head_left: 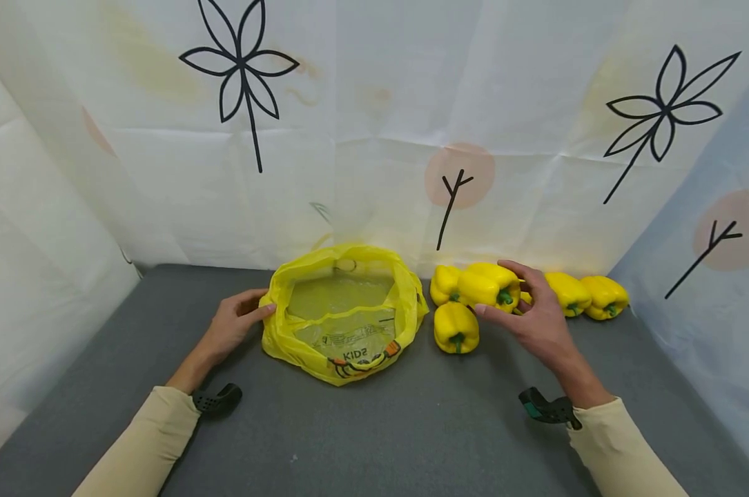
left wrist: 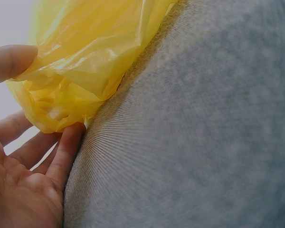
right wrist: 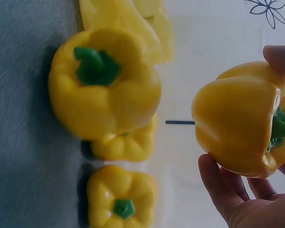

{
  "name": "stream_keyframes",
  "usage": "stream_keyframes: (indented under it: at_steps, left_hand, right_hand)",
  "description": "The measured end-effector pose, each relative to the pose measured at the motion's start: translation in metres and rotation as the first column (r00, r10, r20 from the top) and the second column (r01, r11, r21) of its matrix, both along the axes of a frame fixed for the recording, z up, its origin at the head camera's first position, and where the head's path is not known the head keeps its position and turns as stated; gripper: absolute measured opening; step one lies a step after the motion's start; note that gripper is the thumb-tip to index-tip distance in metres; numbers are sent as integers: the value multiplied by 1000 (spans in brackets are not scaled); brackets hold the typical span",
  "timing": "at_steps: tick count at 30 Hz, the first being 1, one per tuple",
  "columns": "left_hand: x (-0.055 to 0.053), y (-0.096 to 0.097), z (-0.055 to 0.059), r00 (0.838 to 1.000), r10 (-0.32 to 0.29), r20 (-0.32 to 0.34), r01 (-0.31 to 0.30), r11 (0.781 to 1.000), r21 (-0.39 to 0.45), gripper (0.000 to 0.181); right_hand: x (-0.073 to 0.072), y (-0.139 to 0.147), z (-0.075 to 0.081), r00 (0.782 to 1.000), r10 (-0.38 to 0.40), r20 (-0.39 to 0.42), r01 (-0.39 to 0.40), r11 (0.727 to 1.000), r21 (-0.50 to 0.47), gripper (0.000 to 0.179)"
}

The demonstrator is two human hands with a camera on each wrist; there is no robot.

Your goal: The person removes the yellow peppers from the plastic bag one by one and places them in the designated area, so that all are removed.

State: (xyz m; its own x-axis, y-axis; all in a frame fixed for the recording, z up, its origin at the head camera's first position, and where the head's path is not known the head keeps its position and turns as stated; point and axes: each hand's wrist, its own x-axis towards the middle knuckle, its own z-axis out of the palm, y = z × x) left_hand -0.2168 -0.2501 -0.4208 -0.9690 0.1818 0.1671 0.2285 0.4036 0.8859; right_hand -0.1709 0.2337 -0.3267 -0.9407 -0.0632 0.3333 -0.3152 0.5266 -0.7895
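An open yellow plastic bag (head_left: 282,345) stands on the grey table, its mouth facing up. My left hand (head_left: 234,326) holds the bag's left side, thumb at the rim and fingers against the outside; in the left wrist view the thumb presses the film (left wrist: 85,71). A yellow bell pepper (head_left: 487,283) is gripped in my right hand (head_left: 542,321), raised above the table with its green stem toward the palm. The right wrist view shows this pepper (right wrist: 235,126) between thumb and fingers. Another yellow pepper (head_left: 456,327) sits just right of the bag.
Behind that pepper is one more yellow pepper (head_left: 444,281), partly covered by the held one. Further right, beyond my right hand, two peppers (head_left: 565,293) (head_left: 605,297) lie side by side near the back. A white printed cloth (head_left: 374,186) hangs behind the table.
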Motion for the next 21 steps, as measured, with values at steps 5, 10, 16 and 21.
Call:
stream_keyframes:
  at_steps: [5, 10, 16, 21]
  left_hand:
    - [1, 0, 1, 1000, 3, 0, -3, 1000, -1, 51]
    - [-1, 1, 1, 1000, 3, 0, -3, 1000, -5, 51]
    - [-1, 1, 2, 1000, 2, 5, -2, 1000, -1, 52]
    - [-1, 0, 1, 1000, 7, 3, -7, 1000, -5, 52]
  right_hand:
    - [2, 10, -2, 999, -32, -2, 32, 999, 36, 75]
    - [6, 19, -5, 998, -55, 9, 54, 996, 64, 74]
    - [11, 29, -14, 997, -75, 27, 72, 994, 80, 77]
    - [14, 36, -23, 994, -95, 55, 91, 992, 86, 79]
